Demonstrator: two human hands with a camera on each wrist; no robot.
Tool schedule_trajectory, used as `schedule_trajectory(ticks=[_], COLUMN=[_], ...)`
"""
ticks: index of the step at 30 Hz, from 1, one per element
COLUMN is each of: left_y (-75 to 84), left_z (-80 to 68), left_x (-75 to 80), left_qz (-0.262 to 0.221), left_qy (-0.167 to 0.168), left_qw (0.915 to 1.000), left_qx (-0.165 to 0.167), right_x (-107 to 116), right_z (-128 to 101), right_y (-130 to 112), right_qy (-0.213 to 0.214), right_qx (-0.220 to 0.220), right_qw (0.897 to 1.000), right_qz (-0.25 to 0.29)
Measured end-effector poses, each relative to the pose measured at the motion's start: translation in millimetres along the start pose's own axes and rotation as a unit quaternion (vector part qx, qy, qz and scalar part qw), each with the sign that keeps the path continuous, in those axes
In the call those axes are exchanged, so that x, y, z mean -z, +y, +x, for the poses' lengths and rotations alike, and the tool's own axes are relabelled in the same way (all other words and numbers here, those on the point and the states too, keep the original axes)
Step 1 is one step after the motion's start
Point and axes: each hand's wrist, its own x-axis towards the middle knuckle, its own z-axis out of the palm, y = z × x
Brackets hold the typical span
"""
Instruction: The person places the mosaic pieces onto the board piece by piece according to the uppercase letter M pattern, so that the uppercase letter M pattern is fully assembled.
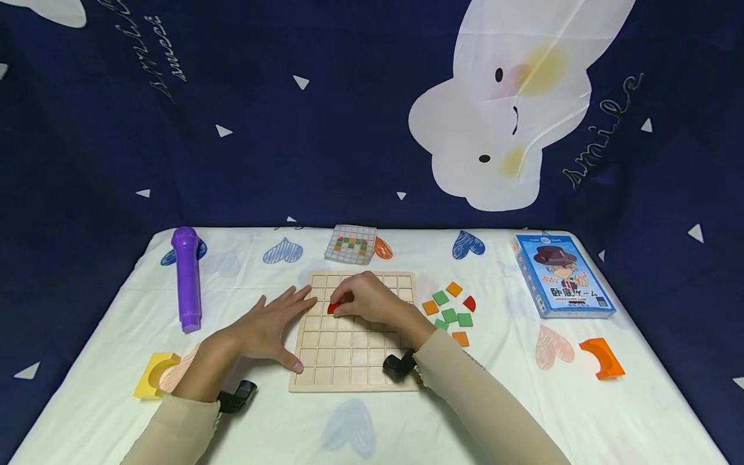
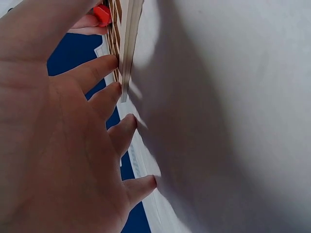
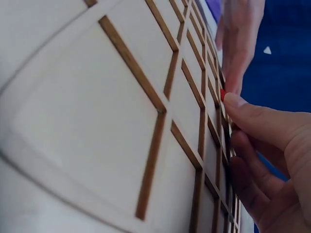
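Note:
A pale wooden grid board (image 1: 316, 356) lies flat in the middle of the table. My right hand (image 1: 370, 298) is over its upper left part and pinches a small red piece (image 1: 332, 309) between thumb and fingers, low over the cells. That red piece (image 2: 102, 15) also shows at the top of the left wrist view, partly covered by fingers. With fingers spread, my left hand (image 1: 264, 330) rests at the board's left edge. Its thumb (image 1: 293, 363) touches the lower left border, while some fingertips lie on the cloth beyond the rim.
Right of the board lie several green and orange square tiles (image 1: 450, 315) and a red quarter-round piece (image 1: 469, 303). Behind it is a pattern card (image 1: 351, 245). Around stand a purple microphone (image 1: 187, 278), a blue game box (image 1: 562, 278), a yellow arch block (image 1: 152, 374) and an orange one (image 1: 604, 359).

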Motion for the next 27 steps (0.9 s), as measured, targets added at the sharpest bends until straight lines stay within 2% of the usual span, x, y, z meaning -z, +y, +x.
schedule_trajectory(ticks=[8, 27], left_y=[-1.9, -0.7], left_z=[-1.2, 1.1], left_x=[-1.2, -0.4], left_qz=[-0.005, -0.004], left_qy=[0.001, 0.004], left_qw=[1.0, 1.0], left_qx=[0.002, -0.002], right_x=[-5.9, -0.8], right_z=[3.3, 2.4], right_y=[-3.7, -7.5], right_qy=[0.003, -0.028], right_qx=[0.002, -0.009], right_qw=[1.0, 0.999], right_qz=[-0.023, -0.041])
